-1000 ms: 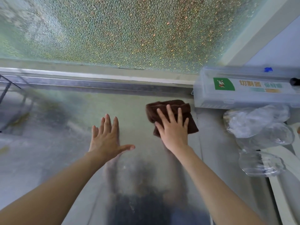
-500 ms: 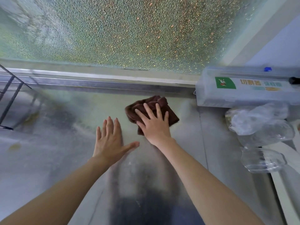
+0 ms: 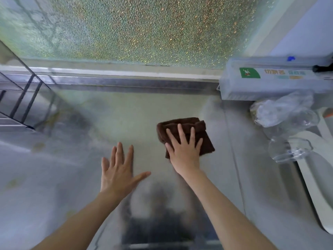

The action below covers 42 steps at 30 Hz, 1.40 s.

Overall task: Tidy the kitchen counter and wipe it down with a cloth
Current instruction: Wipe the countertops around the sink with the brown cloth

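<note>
While the right hand (image 3: 185,150) presses one brown cloth (image 3: 186,136) flat, fingers spread, the left hand (image 3: 118,170) rests spread-fingered on the surface (image 3: 54,177).

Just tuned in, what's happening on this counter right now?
A person is wiping the steel counter. The right hand presses a folded brown cloth flat against the surface, fingers spread and straight. The left hand rests open on the counter beside it, holding nothing. A wrap box and some crumpled clear plastic sit at the right, clear of the cloth.
</note>
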Each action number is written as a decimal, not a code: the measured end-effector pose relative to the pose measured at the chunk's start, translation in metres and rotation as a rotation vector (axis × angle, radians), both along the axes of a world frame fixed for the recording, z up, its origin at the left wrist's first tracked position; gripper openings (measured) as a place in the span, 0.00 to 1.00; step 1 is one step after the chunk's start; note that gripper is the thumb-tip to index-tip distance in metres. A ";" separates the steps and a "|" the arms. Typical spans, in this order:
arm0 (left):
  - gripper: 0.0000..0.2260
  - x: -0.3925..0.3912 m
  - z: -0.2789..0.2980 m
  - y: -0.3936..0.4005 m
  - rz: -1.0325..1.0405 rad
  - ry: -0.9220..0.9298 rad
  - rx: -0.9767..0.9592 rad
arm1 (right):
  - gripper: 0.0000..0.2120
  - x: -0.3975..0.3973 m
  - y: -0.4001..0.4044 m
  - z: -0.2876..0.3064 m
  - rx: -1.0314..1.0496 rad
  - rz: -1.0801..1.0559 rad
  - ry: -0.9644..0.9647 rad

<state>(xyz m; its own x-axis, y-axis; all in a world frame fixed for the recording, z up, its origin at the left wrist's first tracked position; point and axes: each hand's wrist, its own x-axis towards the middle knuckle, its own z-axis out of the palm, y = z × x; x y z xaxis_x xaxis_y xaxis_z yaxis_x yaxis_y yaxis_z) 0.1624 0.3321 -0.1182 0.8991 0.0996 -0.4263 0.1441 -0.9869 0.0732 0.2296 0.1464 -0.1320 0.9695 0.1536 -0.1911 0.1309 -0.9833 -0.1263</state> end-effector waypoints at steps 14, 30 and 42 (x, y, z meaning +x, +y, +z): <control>0.45 0.002 0.004 -0.001 -0.016 0.033 0.004 | 0.24 -0.014 -0.122 0.008 -0.015 -0.385 0.087; 0.58 -0.049 -0.006 -0.022 -0.476 0.003 -0.037 | 0.23 -0.135 -0.042 -0.002 -0.061 0.092 0.043; 0.61 -0.049 0.001 -0.021 -0.468 0.020 -0.064 | 0.22 -0.096 -0.088 0.007 0.078 -0.359 0.036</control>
<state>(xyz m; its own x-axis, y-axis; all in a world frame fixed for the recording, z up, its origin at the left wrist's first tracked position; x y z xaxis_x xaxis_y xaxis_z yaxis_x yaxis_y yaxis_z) 0.1138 0.3106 -0.1170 0.8324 -0.3416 -0.4363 -0.3133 -0.9396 0.1379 0.1334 0.0581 -0.1252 0.9572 -0.1796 -0.2270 -0.2264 -0.9532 -0.2005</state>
